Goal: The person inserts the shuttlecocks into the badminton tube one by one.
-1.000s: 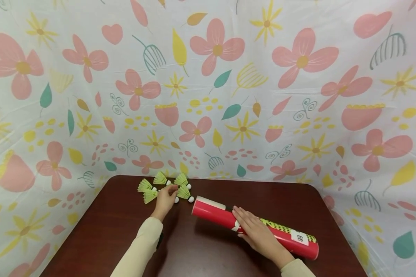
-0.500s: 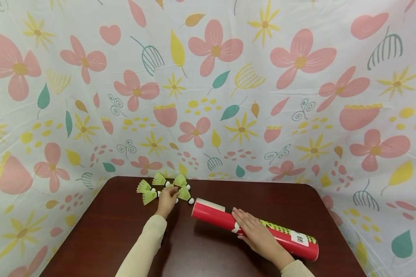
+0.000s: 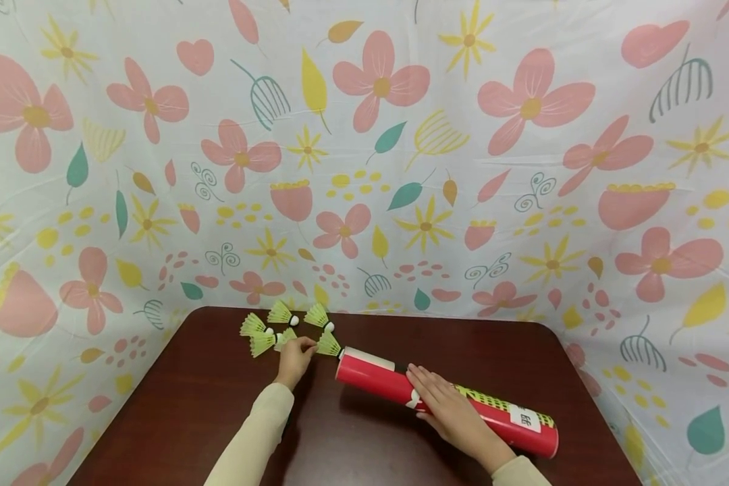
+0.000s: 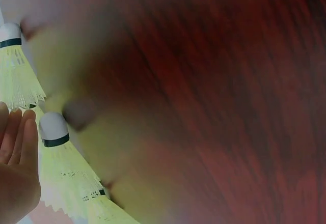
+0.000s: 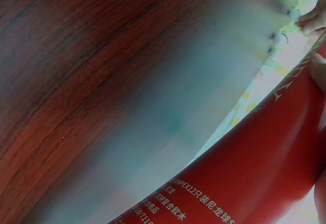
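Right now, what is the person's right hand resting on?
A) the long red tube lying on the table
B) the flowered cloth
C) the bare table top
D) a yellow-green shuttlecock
A: the right hand lies flat, fingers straight, on the red tube lying on the brown table.

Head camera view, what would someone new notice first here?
Probably the long red tube lying across the dark wooden table, with the right hand resting on it. Next, the cluster of yellow-green shuttlecocks at the table's far left edge, where the left hand touches them.
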